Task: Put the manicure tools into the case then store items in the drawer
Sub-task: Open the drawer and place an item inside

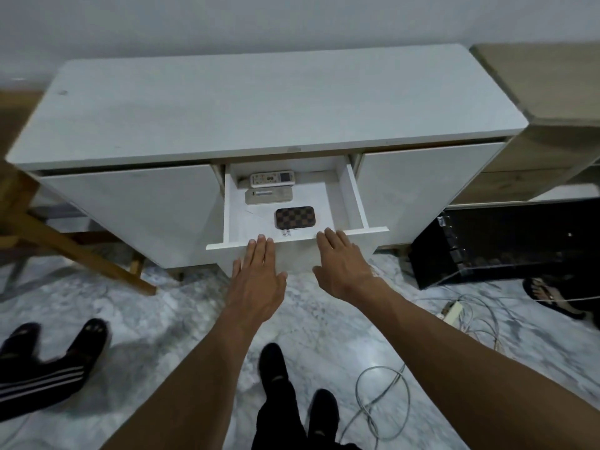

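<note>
The white cabinet's middle drawer (357, 203) stands pulled out. Inside it lies the brown checkered manicure case (295, 217), closed, near the front. Behind the case rest two white remote controls (272, 178), one behind the other. My left hand (258, 271) lies flat against the drawer's front panel, fingers straight and together, holding nothing. My right hand (342, 258) presses flat on the same panel to the right, fingertips at its top edge, also holding nothing.
The white cabinet top (259, 105) is bare. A wooden chair leg (74, 251) slants at the left. A black box (500, 241) sits on the floor at right, with a power strip and cables (454, 310) nearby. Other people's feet stand at left (48, 358) and right.
</note>
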A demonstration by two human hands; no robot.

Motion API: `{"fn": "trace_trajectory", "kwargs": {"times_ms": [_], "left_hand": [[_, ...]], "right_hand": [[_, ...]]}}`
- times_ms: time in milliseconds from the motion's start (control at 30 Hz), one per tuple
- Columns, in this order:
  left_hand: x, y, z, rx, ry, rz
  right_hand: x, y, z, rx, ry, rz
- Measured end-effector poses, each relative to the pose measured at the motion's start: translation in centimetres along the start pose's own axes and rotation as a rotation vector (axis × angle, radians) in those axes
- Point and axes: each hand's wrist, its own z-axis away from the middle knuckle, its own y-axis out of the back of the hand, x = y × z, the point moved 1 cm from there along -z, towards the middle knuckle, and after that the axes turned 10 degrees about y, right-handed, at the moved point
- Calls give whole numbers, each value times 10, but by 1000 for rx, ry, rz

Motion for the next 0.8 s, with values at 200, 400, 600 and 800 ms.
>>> {"fn": "trace_trajectory", "kwargs": {"times_ms": [200,400,600,800], "left_hand": [[2,-4,1,-6,21,0],[1,-10,2,8,26,-6],[0,-3,-15,-5,20,-23],[0,12,-53,-33,27,-16]], "right_hand": [[2,-6,8,-16,-8,-4],[7,-5,2,-59,4,38],[9,4,-11,-95,3,36],[12,19,-47,-67,-16,23]]}}
